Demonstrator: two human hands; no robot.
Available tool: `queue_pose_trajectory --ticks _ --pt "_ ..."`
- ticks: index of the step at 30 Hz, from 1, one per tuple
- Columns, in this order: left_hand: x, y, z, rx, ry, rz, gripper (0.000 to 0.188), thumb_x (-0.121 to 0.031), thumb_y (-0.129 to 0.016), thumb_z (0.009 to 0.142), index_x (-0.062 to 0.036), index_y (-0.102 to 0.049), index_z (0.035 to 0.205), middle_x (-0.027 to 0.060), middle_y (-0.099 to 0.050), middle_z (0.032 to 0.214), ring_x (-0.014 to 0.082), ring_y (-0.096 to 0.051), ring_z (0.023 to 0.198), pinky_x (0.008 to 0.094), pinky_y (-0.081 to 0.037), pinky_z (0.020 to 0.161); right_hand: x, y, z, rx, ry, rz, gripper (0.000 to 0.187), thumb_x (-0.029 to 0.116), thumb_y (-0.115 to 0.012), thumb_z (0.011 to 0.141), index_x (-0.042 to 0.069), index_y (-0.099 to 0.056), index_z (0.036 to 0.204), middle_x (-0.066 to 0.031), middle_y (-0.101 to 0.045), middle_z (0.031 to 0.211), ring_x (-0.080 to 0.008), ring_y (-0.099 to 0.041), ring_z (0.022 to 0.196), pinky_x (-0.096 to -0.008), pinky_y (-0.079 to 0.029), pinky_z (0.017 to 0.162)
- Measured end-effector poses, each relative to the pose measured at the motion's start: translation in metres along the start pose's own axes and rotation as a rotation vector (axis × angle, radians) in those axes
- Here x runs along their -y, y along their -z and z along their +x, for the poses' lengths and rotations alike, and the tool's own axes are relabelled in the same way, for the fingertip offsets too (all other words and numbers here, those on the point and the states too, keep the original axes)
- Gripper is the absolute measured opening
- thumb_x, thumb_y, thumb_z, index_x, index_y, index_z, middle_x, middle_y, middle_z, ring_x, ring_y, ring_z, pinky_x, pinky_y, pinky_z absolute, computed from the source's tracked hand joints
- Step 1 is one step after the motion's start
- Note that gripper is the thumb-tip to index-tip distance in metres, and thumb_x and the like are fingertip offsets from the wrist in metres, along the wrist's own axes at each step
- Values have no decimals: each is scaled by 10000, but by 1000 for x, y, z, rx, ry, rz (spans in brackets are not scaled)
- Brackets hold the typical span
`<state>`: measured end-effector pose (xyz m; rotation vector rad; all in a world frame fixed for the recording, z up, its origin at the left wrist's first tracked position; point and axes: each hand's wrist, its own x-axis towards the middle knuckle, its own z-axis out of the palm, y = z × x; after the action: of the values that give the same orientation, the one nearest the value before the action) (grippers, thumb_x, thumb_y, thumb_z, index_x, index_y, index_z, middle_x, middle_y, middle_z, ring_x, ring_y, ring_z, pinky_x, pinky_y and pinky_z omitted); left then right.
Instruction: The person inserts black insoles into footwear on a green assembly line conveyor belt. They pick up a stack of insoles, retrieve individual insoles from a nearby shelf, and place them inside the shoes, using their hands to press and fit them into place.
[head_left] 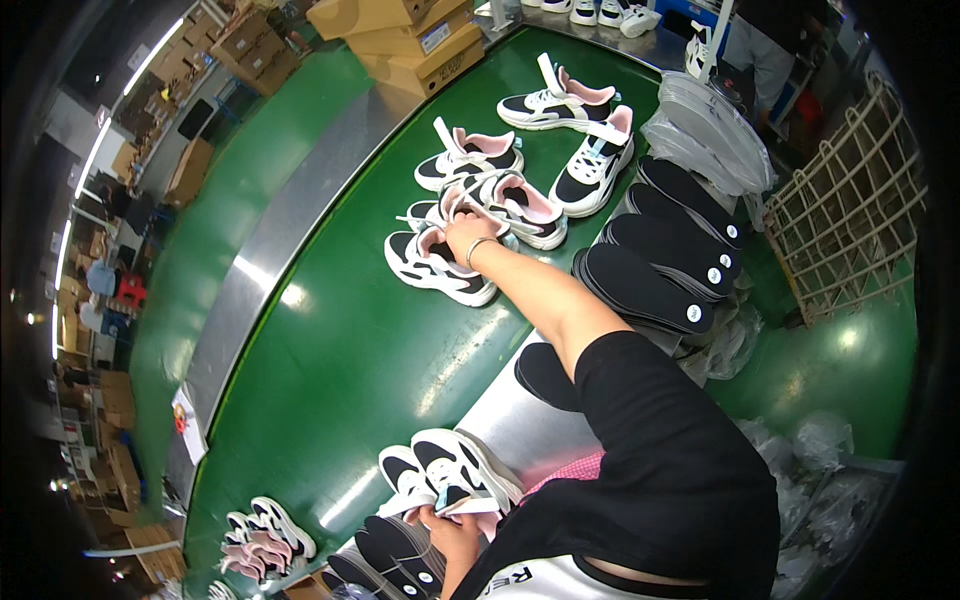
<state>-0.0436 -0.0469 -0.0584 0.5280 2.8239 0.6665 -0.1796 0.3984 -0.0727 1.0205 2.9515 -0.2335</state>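
Note:
My right arm reaches across the green belt, and my right hand (468, 236) is closed at the opening of a black-and-white sneaker (436, 262) with pink lining. Its fingertips are partly hidden among the shoes. Against it lie more sneakers, including a laced one (522, 208) lying tilted. Close to my body, my left hand (455, 538) grips the heel end of a matching sneaker (458, 470), one of a pair standing side by side; the fingers partly disappear behind its collar. A white strap stretches beside that hand.
Stacks of black insoles (645, 290) line the metal ledge at right, with more insoles (385, 555) near my left hand. Plastic-wrapped discs (712, 130) and a wire basket (845, 200) stand farther right. Other sneakers (268, 540) sit lower left; cardboard boxes (420, 60) are stacked beyond the belt.

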Motion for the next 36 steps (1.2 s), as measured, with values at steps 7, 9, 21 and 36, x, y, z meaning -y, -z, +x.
queue_pose_trajectory --ticks 7,9,21,36 --pt "-31 3 5 -42 46 -199 643 -145 -587 672 37 -212 1162 287 -476 976 405 -511 899 396 -403 782 12 24 -60 -230 189 106 388 403 -598 675 105 -584 922 -116 -488 1032 -262 -458 965 -402 -351 791" --pt "-25 -14 17 -49 2 -375 680 -115 -580 682 61 -183 1205 264 -450 1048 366 -475 976 371 -360 853 -4 40 -102 -139 295 325 314 364 -592 684 89 -568 836 -110 -517 941 -274 -484 900 -395 -391 743" --pt "-34 -7 118 -113 -173 -226 553 -157 -497 706 16 -282 1185 279 -395 1126 407 -452 988 401 -370 836 -36 50 -312 10 70 36 460 386 -654 618 55 -528 912 -170 -392 1166 -310 -385 1041 -420 -354 780" --pt "5 13 194 -371 -40 -480 414 -216 -617 705 27 -452 997 155 -488 949 260 -458 942 318 -384 799 -11 39 -314 19 -138 -97 329 280 -672 629 78 -520 840 -72 -529 918 -268 -493 858 -388 -369 709"
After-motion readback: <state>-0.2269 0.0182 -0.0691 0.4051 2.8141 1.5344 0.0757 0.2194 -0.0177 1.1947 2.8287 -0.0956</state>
